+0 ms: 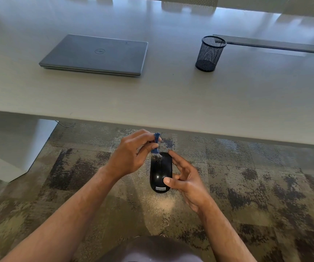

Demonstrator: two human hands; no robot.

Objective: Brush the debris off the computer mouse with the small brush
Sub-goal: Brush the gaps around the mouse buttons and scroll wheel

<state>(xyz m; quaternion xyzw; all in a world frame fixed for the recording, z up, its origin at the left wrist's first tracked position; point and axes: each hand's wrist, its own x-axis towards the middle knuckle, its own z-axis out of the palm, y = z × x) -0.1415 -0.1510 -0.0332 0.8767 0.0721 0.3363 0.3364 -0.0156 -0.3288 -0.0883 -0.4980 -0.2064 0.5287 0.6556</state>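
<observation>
A black computer mouse (159, 172) with a white brand label is held in the air below the table's front edge, over the carpet. My right hand (185, 178) grips it from the right side, thumb on its back and index finger along its front. My left hand (131, 154) pinches a small blue brush (155, 143) by its handle. The light bristles point down and touch the front left of the mouse near the buttons.
A pale table (171, 95) spans the view. On it lie a shut grey laptop (95, 54) at the left and a black mesh pen cup (210, 53) at the right, beside a cable slot (273, 45). Patterned carpet (265, 186) lies below.
</observation>
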